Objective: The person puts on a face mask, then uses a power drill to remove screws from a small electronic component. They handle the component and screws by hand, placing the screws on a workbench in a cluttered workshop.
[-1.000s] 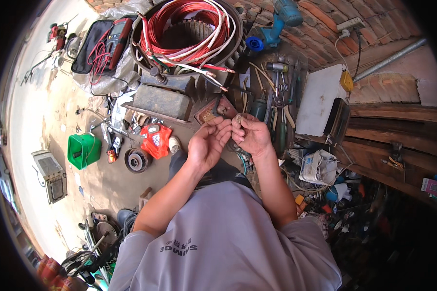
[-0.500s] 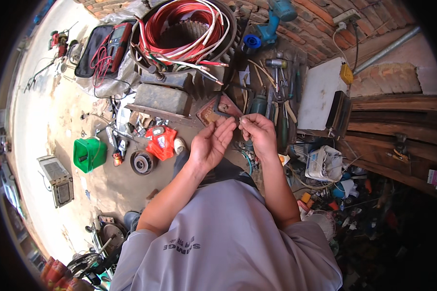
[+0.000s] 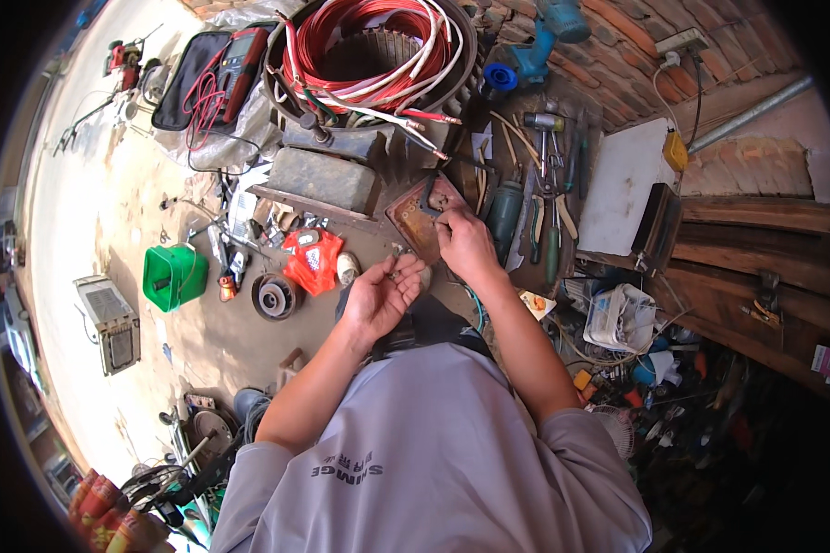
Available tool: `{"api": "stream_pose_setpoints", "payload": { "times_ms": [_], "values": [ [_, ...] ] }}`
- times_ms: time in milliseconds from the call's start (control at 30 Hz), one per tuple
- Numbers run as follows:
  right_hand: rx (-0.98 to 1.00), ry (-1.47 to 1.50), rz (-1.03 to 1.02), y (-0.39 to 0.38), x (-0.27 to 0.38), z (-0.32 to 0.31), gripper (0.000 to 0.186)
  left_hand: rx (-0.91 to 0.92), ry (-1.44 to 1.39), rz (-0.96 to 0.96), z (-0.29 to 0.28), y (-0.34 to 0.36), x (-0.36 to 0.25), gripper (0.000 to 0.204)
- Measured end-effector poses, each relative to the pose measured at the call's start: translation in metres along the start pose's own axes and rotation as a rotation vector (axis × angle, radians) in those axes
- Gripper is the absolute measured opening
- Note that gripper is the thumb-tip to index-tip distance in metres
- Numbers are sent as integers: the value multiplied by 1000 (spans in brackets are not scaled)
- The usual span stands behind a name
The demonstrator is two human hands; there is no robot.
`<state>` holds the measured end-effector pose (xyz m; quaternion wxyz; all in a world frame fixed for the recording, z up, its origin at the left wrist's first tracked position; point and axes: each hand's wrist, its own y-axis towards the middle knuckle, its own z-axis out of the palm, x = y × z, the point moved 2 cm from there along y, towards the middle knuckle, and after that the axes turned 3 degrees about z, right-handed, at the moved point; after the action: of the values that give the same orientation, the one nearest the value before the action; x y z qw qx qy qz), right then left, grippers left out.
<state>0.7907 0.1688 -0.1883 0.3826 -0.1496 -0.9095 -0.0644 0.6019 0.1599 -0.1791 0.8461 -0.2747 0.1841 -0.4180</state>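
My left hand (image 3: 385,297) is palm up in front of my body, fingers apart and slightly cupped; whether small bits lie in it I cannot make out. My right hand (image 3: 468,245) reaches over the near right side of a worn reddish tray (image 3: 406,219), fingers pressed together and pointing down. What they grip, if anything, is hidden. Beside those fingertips in the tray lies a dark bent piece (image 3: 427,195). Left of the tray stands a grey block (image 3: 323,182). A round motor housing (image 3: 466,55) holding coiled red and white wire (image 3: 309,64) stands beyond.
Pliers (image 3: 537,226), a hammer (image 3: 544,121) and a green-handled screwdriver (image 3: 552,253) lie at right. On the left are a green bucket (image 3: 189,278), an orange-red bag (image 3: 314,262) and a multimeter (image 3: 240,69). A whitish box (image 3: 622,184) stands near the brick wall (image 3: 609,46).
My hands have parted. The right moved from beside the left fingertips forward to the tray; the left drew back toward my body and its fingers curled a little. The view shifted slightly.
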Motion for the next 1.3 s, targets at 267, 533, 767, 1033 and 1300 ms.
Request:
{"api": "stream_pose_setpoints", "payload": {
  "times_ms": [267,533,767,1033,1300],
  "values": [
    [-33,-153,31,17,-8,-11,9,-28,64,-24,-13,-5,3,27],
    [23,-250,-112,28,-3,-7,12,-62,139,-47,-15,-5,5,25],
    [-7,-227,-163,38,-7,12,15,-110,177,-60,-17,-6,6,24],
    [-139,-95,-60,55,-15,-10,15,-122,209,-74,-21,-5,9,23],
    [37,-269,-190,34,-13,-18,8,-132,229,-90,-19,-4,9,21]
  ]
}}
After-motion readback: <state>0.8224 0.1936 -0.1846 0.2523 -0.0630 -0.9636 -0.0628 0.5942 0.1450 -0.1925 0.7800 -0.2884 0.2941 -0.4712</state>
